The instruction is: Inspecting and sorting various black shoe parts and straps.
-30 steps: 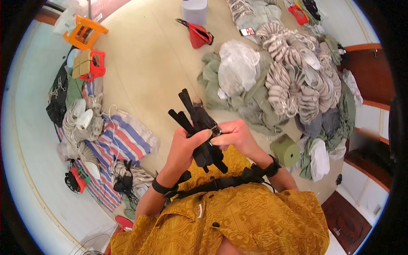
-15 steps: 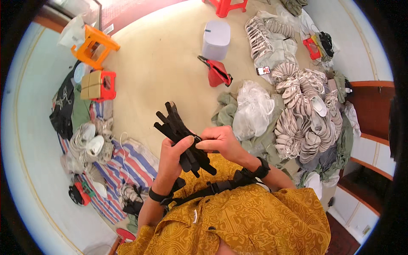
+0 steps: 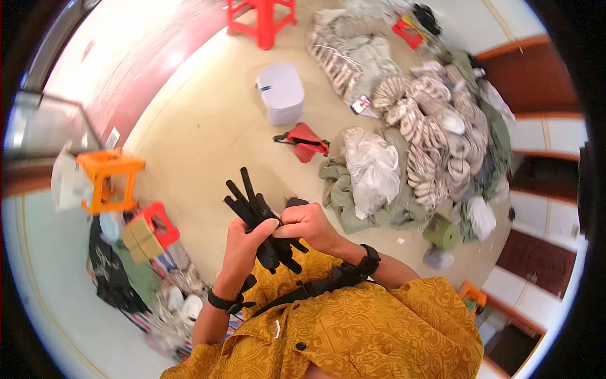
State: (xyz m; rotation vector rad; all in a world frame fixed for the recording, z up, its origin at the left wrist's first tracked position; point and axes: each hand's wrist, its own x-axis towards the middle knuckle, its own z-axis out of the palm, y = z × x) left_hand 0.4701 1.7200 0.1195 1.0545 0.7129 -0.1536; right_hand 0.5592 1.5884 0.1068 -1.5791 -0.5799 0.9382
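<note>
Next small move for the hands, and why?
Probably a gentle tug by the right hand while the left hand steadies the black bundle: the left grips it, the right's fingertips meet it near the left thumb, and its strips splay out. What the fingertips pinch is too small to tell.

Swirling patterns are covering the mustard shirt (image 3: 366,322) — the strips (image 3: 251,211) are showing black, the pouch (image 3: 305,144) is showing red, one stool (image 3: 110,165) orange, the roll (image 3: 442,232) olive.
</note>
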